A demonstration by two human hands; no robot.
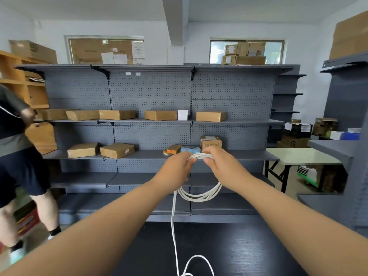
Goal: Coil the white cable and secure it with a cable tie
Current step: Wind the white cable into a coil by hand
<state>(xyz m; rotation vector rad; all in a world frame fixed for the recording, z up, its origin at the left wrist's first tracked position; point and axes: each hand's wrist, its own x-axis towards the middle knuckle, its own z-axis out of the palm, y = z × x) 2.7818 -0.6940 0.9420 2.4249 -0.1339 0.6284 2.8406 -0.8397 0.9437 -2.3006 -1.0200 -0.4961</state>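
Two bare hands, the left hand (177, 168) and the right hand (221, 163), close together at arm's length and each gripping the top of a coiled white cable (199, 193), whose several loops hang beneath the fingers; a loose tail of the same cable drops from below the left hand to the dark surface (249, 251) under the forearms, where it curls into a single open loop. Beyond the hands stand grey pegboard shelves (151, 92) holding brown parcels (117, 150), while another person (18, 156) stands far off to the left
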